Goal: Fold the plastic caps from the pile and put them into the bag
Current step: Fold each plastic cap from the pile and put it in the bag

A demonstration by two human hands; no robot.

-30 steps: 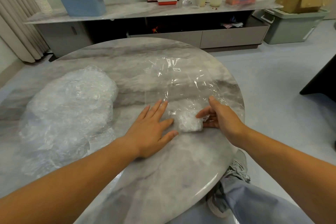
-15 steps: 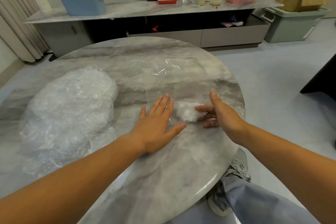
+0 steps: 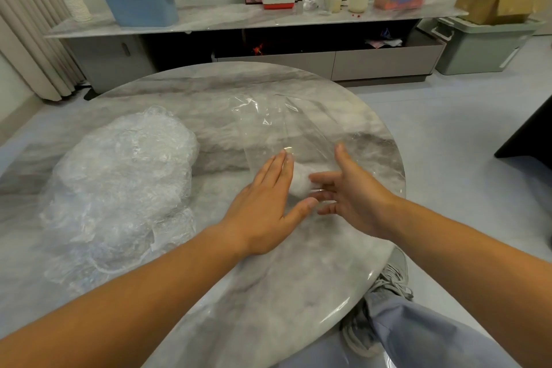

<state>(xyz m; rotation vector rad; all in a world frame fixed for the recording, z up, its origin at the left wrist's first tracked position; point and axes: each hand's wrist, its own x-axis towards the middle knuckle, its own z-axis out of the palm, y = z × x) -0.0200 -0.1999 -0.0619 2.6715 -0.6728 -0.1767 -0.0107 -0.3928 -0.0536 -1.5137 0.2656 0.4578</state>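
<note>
A large pile of crumpled clear plastic caps (image 3: 119,185) lies on the left of the round marble table (image 3: 268,293). A clear plastic bag (image 3: 277,125) lies flat on the table's right half, mouth toward me. A small folded white cap (image 3: 300,182) sits at the bag's near end, between my hands. My left hand (image 3: 265,206) lies flat with straight fingers beside the cap, on its left. My right hand (image 3: 349,191) has its fingers extended, their tips touching the cap from the right. Whether the cap is inside the bag is unclear.
The table's right edge (image 3: 400,188) runs just past my right hand. My leg and grey shoe (image 3: 385,308) are below it. A long low sideboard (image 3: 254,21) with a blue bin (image 3: 140,0), boxes and bottles stands behind the table.
The folded cap has been slid away from me toward the bag. My right hand released its pinch and now touches it with straight fingers. My left hand moved forward beside it.
</note>
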